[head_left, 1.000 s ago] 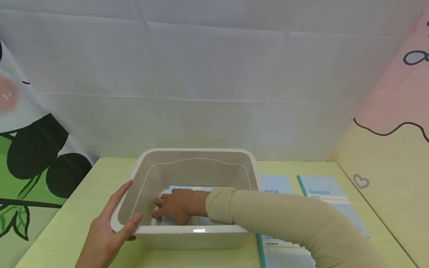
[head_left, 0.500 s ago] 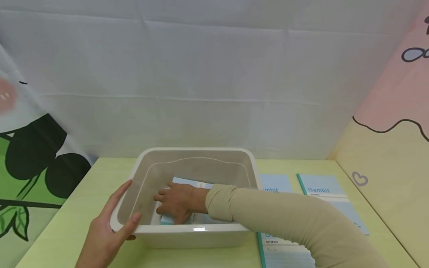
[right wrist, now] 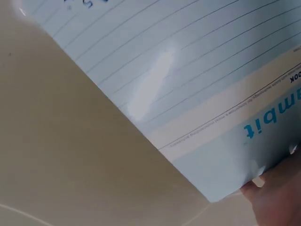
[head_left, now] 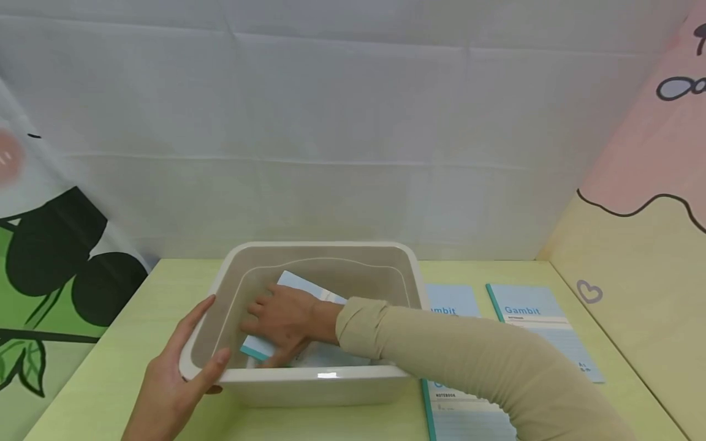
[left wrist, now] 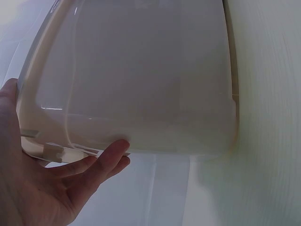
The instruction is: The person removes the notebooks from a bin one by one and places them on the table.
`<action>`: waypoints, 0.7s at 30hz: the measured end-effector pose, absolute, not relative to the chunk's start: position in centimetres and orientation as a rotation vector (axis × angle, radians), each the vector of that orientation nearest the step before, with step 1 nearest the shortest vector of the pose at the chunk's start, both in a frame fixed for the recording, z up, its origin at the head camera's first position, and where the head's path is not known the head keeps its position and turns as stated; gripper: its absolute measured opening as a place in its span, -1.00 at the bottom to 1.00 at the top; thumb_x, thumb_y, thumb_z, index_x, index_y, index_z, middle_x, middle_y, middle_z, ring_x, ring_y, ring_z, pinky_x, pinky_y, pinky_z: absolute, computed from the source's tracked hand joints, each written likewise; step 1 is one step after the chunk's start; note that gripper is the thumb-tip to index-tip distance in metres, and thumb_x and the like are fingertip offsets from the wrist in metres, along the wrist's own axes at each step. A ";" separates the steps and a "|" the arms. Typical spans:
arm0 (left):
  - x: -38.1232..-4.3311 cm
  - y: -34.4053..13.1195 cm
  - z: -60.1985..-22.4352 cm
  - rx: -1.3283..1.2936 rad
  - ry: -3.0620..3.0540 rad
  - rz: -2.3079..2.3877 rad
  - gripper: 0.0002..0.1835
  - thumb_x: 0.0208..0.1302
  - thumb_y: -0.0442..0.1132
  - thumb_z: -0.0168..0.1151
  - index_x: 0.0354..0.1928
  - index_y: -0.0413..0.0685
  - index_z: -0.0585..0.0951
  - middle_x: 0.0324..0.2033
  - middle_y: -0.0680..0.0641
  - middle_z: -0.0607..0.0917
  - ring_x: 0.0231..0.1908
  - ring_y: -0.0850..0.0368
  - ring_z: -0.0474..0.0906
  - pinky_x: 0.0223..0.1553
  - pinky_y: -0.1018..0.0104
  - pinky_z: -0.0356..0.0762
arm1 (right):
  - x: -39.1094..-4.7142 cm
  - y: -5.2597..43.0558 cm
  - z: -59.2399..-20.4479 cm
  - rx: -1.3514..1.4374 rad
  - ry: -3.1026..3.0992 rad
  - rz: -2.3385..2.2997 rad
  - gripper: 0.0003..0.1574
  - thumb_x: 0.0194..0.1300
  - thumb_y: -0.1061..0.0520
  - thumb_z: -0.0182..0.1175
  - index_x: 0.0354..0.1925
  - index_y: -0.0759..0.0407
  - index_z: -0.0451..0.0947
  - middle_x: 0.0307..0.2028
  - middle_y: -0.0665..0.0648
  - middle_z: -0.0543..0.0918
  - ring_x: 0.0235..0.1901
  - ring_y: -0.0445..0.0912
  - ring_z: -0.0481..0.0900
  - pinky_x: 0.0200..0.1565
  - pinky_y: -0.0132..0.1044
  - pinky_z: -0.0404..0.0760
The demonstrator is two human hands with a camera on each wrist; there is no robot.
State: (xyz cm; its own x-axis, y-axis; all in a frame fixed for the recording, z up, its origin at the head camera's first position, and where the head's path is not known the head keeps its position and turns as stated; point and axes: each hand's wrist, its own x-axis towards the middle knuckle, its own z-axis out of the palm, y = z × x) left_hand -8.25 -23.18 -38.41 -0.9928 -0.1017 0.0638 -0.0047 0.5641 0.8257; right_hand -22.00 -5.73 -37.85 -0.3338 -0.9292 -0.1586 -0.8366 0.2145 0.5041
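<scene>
My left hand [head_left: 168, 383] grips the left front corner of an off-white plastic bin [head_left: 309, 392], thumb over the front rim. The left wrist view shows that hand [left wrist: 66, 183] against the bin's outer wall [left wrist: 146, 80]. Inside the bin, my right hand [head_left: 284, 315] holds a light blue notebook [head_left: 300, 283] at its spine side, the palm hiding much of the cover. The notebook lies turned at an angle. Close up, the right wrist view shows its lined cover [right wrist: 202, 94], with fingers [right wrist: 277, 193] at its edge. Pale blue also shows under the wrist; whether it is another notebook, I cannot tell.
To the right of the bin, several more Gambit notebooks lie on the pale yellow-green table [head_left: 110, 343]: one at the far right [head_left: 532, 312], one partly under the right sleeve [head_left: 458, 300], one nearer [head_left: 463, 422]. A white cloth [head_left: 342, 122] hangs behind.
The right hand has shifted slightly up and left in the bin, and the notebook under it has swung from lying straight to a clear slant. The left hand and bin stay put.
</scene>
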 end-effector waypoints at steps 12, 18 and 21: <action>-8.0 -23.2 -38.5 0.064 -2.667 -1.398 -0.18 0.48 -0.04 0.25 0.61 0.62 0.07 0.21 -0.35 0.56 -0.24 0.35 0.58 -0.46 0.25 0.77 | -22.8 -5.7 -35.5 1.331 -2.469 -0.565 -0.17 0.34 -0.66 -0.21 0.27 -0.26 0.42 0.04 -0.11 0.60 0.11 -0.18 0.55 0.19 -0.21 0.47; -8.1 -23.2 -38.3 0.060 -2.651 -1.397 -0.18 0.47 -0.03 0.27 0.60 0.63 0.08 0.22 -0.34 0.56 -0.21 0.38 0.55 -0.46 0.25 0.77 | -23.6 -4.9 -33.8 1.164 -2.547 -0.365 -0.33 0.37 -0.54 -0.17 0.09 -0.19 0.47 -0.14 -0.07 0.58 -0.07 -0.14 0.54 0.07 -0.21 0.48; -8.1 -23.1 -38.3 0.064 -2.655 -1.391 -0.18 0.47 -0.03 0.27 0.60 0.63 0.09 0.22 -0.33 0.56 -0.21 0.37 0.54 -0.46 0.26 0.77 | -23.9 -4.4 -33.1 1.076 -2.604 -0.266 -0.34 0.37 -0.53 -0.15 0.07 -0.16 0.48 -0.15 -0.05 0.58 -0.12 -0.12 0.54 0.01 -0.22 0.46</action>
